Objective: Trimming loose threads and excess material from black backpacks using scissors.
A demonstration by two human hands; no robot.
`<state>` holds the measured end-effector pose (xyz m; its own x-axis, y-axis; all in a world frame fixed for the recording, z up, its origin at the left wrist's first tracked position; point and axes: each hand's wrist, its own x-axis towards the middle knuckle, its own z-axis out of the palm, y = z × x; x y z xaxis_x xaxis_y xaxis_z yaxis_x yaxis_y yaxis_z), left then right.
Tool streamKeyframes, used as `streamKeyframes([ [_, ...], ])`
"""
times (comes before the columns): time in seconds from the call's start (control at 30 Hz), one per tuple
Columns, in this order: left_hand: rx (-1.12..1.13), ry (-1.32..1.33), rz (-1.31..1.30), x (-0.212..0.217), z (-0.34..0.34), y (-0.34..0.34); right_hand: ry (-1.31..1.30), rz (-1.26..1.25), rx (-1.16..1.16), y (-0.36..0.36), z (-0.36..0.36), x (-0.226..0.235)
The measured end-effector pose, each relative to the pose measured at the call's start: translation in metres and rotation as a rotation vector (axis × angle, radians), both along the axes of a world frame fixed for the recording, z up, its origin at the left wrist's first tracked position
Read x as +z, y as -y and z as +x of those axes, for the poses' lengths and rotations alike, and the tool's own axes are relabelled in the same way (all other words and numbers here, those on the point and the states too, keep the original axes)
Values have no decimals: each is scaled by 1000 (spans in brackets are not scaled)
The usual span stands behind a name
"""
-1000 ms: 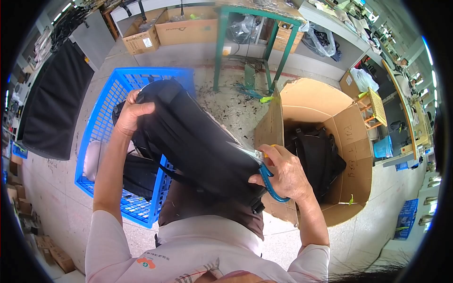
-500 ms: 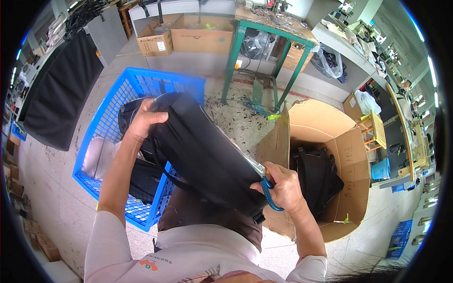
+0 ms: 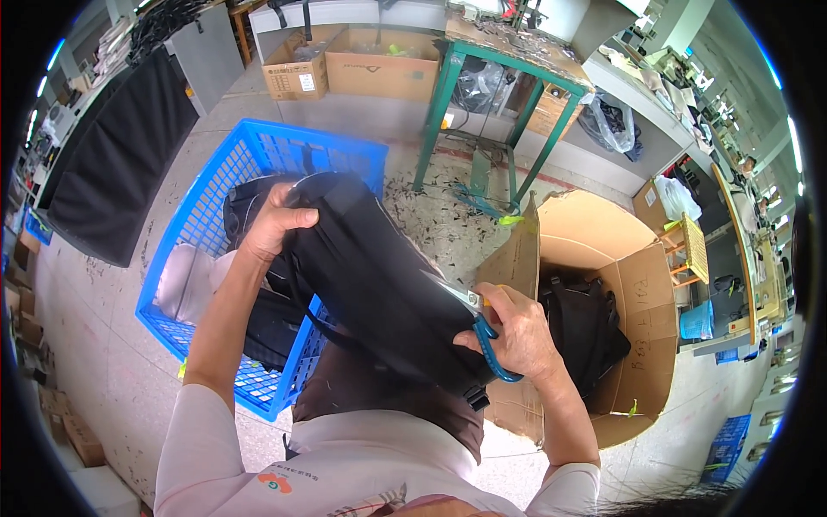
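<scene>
A black fabric bag [image 3: 388, 284] with a strap and a buckle stretches across in front of me. My left hand [image 3: 280, 222] grips its far left end, thumb on top. In my right hand [image 3: 514, 332] is a pair of scissors [image 3: 487, 345] with blue handles. Their metal blades lie along the bag's right-hand edge, pointing away to the upper left. Whether the blades are apart is hard to make out.
On the left stands a blue plastic basket [image 3: 164, 258] holding black and pale bags. An open cardboard box [image 3: 650, 319] with black bags is at my right. Beyond them is a green-framed table [image 3: 439, 116], with dark scraps on the floor around it.
The whole scene has shifted slightly right in the view. The scissors have moved a little along the bag's edge; both hands keep their hold.
</scene>
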<state>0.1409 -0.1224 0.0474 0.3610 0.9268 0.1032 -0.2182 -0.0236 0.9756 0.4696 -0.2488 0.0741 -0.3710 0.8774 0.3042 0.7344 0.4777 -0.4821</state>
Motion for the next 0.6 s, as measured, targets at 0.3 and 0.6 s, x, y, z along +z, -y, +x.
streamKeyframes([
  [0.3,44,-16,-1,-3,-3,1,21,46,-32,-2,-5,-2],
  [0.6,32,-5,18,-2,-1,6,66,115,-20,-9,-14,-1],
])
